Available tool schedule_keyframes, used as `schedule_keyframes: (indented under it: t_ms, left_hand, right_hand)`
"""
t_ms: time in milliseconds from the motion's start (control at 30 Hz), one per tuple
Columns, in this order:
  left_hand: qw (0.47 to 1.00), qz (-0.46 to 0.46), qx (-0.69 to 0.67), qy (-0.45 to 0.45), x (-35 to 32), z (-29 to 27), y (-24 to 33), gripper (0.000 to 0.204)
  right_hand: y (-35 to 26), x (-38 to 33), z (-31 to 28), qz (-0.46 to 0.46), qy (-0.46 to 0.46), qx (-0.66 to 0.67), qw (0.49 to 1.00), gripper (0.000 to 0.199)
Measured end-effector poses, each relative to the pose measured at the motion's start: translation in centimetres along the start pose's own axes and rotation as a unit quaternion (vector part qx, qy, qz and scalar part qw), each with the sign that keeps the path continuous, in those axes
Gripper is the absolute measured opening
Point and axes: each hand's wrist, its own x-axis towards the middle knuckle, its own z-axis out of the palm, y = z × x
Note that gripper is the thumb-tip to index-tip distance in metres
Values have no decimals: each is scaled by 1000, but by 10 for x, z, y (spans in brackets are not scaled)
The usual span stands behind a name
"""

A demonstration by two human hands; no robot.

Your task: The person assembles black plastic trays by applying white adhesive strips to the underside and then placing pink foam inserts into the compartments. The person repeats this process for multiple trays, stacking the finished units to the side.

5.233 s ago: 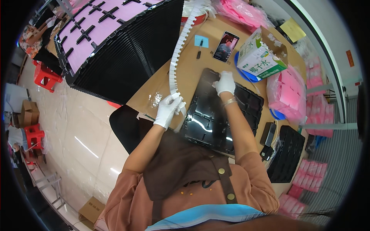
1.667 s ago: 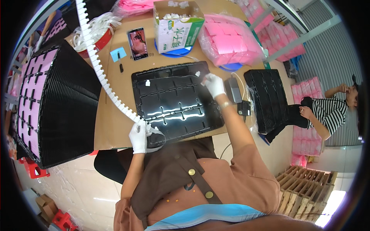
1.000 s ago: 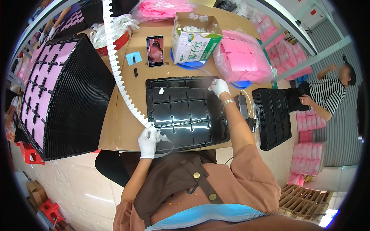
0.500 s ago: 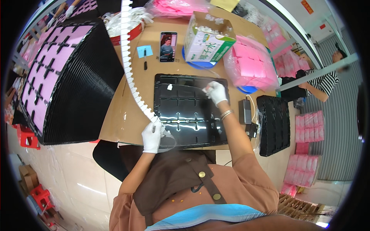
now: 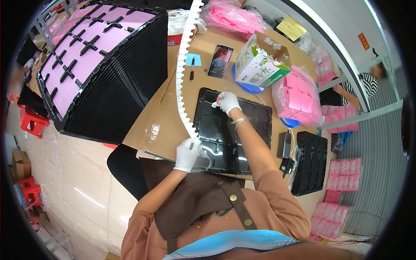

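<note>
A black moulded plastic tray [image 5: 259,119] lies on the table in front of me. My left hand [image 5: 187,155], in a white glove, is closed round the lower end of a long white notched strip [image 5: 180,82] by the tray's near left corner. The strip curves up past the far edge of the table. Over the tray's far left part, the gloved fingers of my right hand [image 5: 228,103] are pinched together at a small white tag [image 5: 215,104]. Part of the tag is hidden by the fingertips.
A tall stack of black trays [image 5: 125,82] with pink sheets stands at left. Behind the tray are a phone [image 5: 220,61], a pen [image 5: 192,69] and a carton [image 5: 263,65] of white pieces. Bagged pink packs [image 5: 297,97], a power adapter [image 5: 284,145] and another black tray [image 5: 310,162] lie at right.
My right hand has moved left across the tray to the white tag at its far left part. My left hand keeps hold of the strip. The whole view has shifted and turned.
</note>
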Motion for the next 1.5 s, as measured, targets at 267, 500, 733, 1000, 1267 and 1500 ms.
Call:
schedule_keyframes:
  t_ms: [267,500,733,1000,1267,1500]
  left_hand:
    - [999,35,41,-2,-3,-5,16,27]
    - [999,25,30,-2,0,-3,9,25]
    - [989,-100,-87,-66,4,-31,24,26]
    - [987,-79,-142,-13,12,-77,40,31]
    - [984,-75,-162,7,12,-85,23,28]
    - [982,-81,-169,0,9,-83,20,27]
  right_hand:
    - [7,5,19,-128,72,-226,963,11]
    - [17,-17,20,-202,126,-129,963,2]
    - [25,-160,27,-102,-81,72,989,15]
    - [18,-198,59,-171,-52,-113,977,14]
    - [25,-194,49,-84,-114,14,990,15]
    - [13,-196,53,-47,-175,-53,982,13]
